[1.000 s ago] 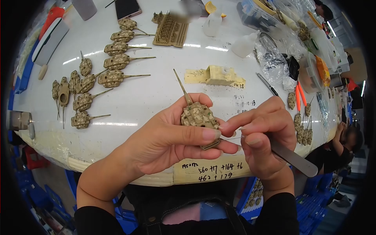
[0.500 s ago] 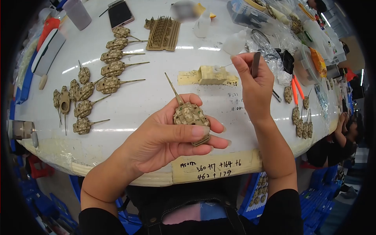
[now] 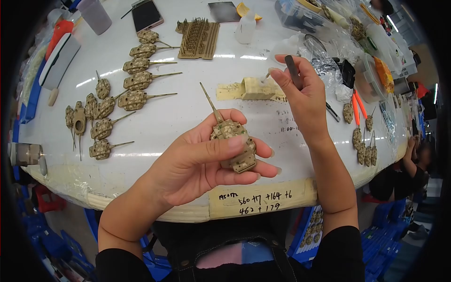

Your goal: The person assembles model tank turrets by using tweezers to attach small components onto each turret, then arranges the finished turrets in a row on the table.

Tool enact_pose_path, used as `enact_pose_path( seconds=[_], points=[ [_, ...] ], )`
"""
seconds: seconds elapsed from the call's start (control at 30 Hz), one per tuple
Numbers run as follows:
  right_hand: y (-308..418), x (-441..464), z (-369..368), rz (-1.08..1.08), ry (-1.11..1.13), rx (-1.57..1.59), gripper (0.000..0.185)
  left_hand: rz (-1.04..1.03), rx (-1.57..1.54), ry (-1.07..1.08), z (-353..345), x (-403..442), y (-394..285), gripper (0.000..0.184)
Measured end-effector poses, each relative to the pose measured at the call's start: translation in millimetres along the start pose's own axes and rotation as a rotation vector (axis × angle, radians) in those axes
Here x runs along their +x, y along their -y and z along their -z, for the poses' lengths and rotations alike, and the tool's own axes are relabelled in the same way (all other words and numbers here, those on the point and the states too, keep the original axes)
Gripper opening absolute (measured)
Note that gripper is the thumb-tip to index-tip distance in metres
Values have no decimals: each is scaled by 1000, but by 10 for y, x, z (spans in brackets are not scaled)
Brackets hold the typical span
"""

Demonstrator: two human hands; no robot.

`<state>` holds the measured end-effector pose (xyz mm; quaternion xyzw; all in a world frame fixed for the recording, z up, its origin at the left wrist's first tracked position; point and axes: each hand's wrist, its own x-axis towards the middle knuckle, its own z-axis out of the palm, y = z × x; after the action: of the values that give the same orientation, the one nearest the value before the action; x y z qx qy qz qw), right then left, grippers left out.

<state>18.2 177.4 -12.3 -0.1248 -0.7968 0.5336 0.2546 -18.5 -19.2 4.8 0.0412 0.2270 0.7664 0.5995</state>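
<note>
A camouflage model tank turret (image 3: 242,155) lies in my left hand (image 3: 206,157), its thin barrel pointing up and away and my thumb pressed across its top. My right hand (image 3: 305,91) is raised near a small cream box (image 3: 257,89) that stands on a strip of yellow tape. Grey metal tweezers (image 3: 292,70) are held in its curled fingers. Thumb and index finger pinch a thin tool beside the box; its tip is too small to make out. Near the back stands a brown tray (image 3: 202,42) of small upright parts.
Several finished-looking turrets (image 3: 137,81) lie in rows on the left. A phone (image 3: 146,16), a clear bottle (image 3: 245,29) and an orange slice are at the back. Orange-handled pliers (image 3: 358,105), more turrets, plastic bags and a tub (image 3: 369,82) are on the right. A co-worker sits far right.
My right hand has moved from beside the turret up and away to the cream box. The turret in my left hand has tilted, and my thumb has shifted higher on it.
</note>
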Motion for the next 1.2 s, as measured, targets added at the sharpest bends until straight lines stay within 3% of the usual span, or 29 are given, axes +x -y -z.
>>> enact_pose_path(
  seconds=[0.17, 0.33, 0.47, 0.67, 0.83, 0.97, 1.2],
  points=[
    [109, -125, 102, 14, -5, 67, 15, -42, 67, -84, -58, 6, -20, 35],
    [197, -265, 204, -134, 63, 66, 12, -201, 481, -145, -90, -4, -18, 36],
    [181, -303, 196, -55, 16, 396, 11, -287, 641, -137, -74, 21, -51, 37],
    [244, -329, 316, -152, 211, 510, 9, -382, 667, -174, -108, 4, -35, 44],
    [295, -380, 216, 21, 66, 563, 13, -448, 482, -165, -199, 4, 17, 53],
    [332, -418, 288, 153, 100, 484, 18, -516, 449, -270, -275, 33, 102, 60],
    [358, -498, 259, 125, 176, 684, 20, -370, 431, -151, -176, -20, 78, 59]
  ],
)
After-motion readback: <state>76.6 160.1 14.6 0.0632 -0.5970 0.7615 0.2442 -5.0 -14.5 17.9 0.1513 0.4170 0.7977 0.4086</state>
